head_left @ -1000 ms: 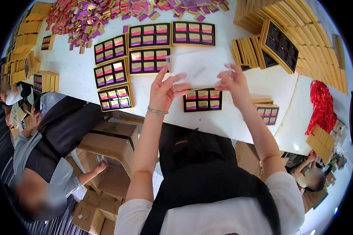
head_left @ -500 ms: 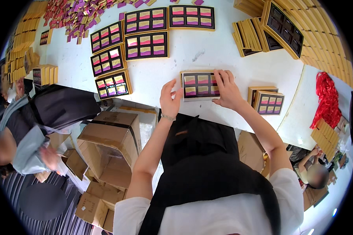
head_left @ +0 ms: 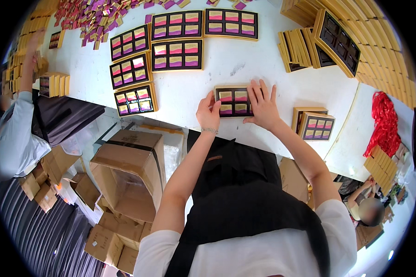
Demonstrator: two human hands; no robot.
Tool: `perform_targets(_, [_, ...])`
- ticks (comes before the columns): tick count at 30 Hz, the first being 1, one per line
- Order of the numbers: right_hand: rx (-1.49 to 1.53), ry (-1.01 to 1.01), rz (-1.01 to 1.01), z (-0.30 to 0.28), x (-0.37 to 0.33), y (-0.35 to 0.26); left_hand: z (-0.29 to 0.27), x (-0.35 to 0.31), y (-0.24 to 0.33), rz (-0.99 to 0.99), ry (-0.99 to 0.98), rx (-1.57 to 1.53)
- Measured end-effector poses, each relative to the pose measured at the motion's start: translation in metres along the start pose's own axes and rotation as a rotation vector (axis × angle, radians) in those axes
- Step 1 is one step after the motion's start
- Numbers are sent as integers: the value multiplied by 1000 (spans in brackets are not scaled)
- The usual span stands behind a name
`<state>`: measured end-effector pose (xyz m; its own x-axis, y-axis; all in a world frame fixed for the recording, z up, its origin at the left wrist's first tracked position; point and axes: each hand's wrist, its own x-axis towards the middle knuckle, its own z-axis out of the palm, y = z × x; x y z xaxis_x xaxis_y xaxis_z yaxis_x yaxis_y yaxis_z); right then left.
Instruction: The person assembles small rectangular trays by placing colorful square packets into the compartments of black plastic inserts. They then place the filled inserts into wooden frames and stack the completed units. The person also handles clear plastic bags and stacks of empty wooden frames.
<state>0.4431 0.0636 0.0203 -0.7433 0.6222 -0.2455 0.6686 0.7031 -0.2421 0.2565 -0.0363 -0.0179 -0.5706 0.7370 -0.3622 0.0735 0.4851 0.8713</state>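
A shallow gold-edged box (head_left: 234, 96) lies on the white table in front of me, its dark tray holding small pink, purple and gold wrapped pieces. At its left end, the curled fingers and thumb of my left hand (head_left: 209, 112) grip the edge. My right hand (head_left: 264, 104) lies flat over the right end, fingers spread, hiding the pieces beneath. Several similar filled boxes (head_left: 177, 55) stand farther left. To the right, one filled box (head_left: 316, 126) rests partly over another box (head_left: 305, 110).
Loose wrapped pieces (head_left: 94, 21) are heaped at the far left. Boxes with dark trays (head_left: 337, 41) and long gold stacks (head_left: 379, 55) occupy the far right, near red ribbons (head_left: 383, 124). An open carton (head_left: 129, 175) stands below the table edge. Co-workers (head_left: 16, 129) are on both sides.
My left hand has come right onto the box's end, and my right hand has spread flatter. A clear rim below the box no longer shows. The left co-worker's arm now stretches forward.
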Motion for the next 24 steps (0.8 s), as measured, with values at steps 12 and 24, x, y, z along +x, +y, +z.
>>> perform_targets(12, [-337, -198, 311, 0, -126, 75, 31, 168, 156, 747, -286, 877])
perform_targets(24, [146, 579, 203, -99, 93, 61, 52, 165, 154, 684, -610, 1277])
